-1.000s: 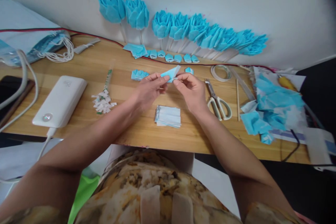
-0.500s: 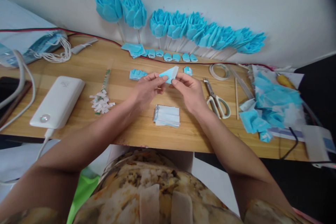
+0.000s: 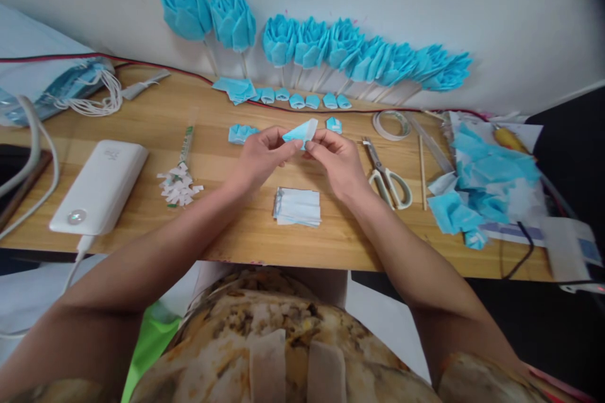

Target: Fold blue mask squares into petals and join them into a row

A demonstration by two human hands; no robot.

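Between both hands is a folded piece of blue and white fabric (image 3: 299, 131), pointed at its left end with a white edge at the right. My left hand (image 3: 265, 152) pinches its lower left side, thumb on top. My right hand (image 3: 336, 157) grips its lower right corner between thumb and fingers. Beneath the hands lies a stack of pale fabric pieces (image 3: 297, 206). A folded blue piece (image 3: 242, 133) rests just beyond the left hand, and a small folded one (image 3: 333, 124) sits behind the right hand.
Blue fabric flowers (image 3: 345, 44) on sticks lean along the wall. Scissors (image 3: 388, 179), a tape roll (image 3: 391, 125) and a thin stick (image 3: 422, 173) lie right, before blue scraps (image 3: 491, 170). White tape bits (image 3: 178, 185) and a white power bank (image 3: 99, 187) are left.
The left thumb has slid right along the fabric, closer to the right thumb. Both hands still hold the piece, and the whole view has shifted slightly.
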